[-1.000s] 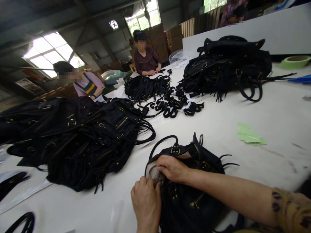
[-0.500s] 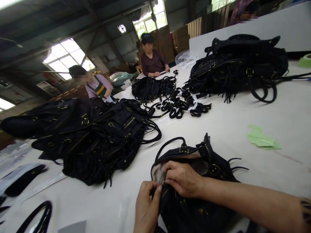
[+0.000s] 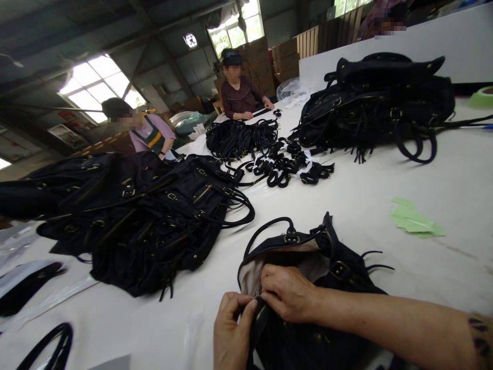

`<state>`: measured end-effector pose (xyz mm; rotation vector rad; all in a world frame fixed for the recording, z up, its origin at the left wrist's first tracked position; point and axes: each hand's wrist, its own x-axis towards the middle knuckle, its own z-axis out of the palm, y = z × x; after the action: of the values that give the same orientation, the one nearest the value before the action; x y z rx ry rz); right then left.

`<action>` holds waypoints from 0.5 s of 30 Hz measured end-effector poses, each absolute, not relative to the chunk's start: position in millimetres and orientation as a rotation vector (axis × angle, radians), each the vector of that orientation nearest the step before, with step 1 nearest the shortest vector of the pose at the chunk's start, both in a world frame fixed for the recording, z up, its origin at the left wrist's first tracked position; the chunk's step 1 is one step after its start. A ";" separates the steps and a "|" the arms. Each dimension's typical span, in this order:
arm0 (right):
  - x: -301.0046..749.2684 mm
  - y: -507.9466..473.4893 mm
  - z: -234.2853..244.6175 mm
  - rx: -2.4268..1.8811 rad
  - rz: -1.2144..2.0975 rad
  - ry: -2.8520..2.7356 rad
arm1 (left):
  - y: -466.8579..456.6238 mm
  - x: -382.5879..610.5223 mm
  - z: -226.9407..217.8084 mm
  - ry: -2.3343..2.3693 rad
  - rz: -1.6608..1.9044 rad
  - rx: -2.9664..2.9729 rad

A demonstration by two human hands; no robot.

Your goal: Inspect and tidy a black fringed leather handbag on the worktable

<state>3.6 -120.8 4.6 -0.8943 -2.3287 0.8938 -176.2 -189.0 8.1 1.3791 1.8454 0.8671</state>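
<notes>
A black handbag (image 3: 327, 334) with brass-coloured buckles and a pale lining lies on the table in front of me, its mouth open. My left hand (image 3: 234, 326) pinches the bag's edge at the near left corner of the opening, thumb against fingers. Close beside it, my right hand (image 3: 288, 290) reaches across the bag with its fingertips closed at the same edge, partly inside the mouth. What exactly sits between the fingertips is too small to make out. One handle (image 3: 267, 226) arches up behind the opening.
Piles of black bags lie at left (image 3: 154, 221) and far right (image 3: 377, 108). Bundled straps (image 3: 285, 164) sit mid-table, with a heap of black straps (image 3: 241, 139) behind. Green paper scraps (image 3: 416, 218) lie at right. Two co-workers are across the table; another person is partly visible at top right.
Both hands stay at the bag's edge, with my right hand slightly lower. The view has shifted a little, and the left pile appears further left.
</notes>
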 end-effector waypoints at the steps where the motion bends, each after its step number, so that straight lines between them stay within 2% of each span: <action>1: 3.1 -120.9 4.4 -0.895 0.896 -2.329 | -189.0 -176.0 7.6 1.850 0.874 1.383; 8: -3.3 -123.0 -2.3 -0.943 1.021 -2.171 | -194.2 -165.7 3.4 1.894 0.945 1.508; 15: -8.9 -118.6 -17.9 -1.196 1.439 -1.880 | -198.3 -152.7 -1.9 1.938 1.103 1.784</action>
<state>-8.9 -118.6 -17.9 -1.1958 -1.8802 1.4392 -152.7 -198.3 -1.9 1.7839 1.9377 1.1026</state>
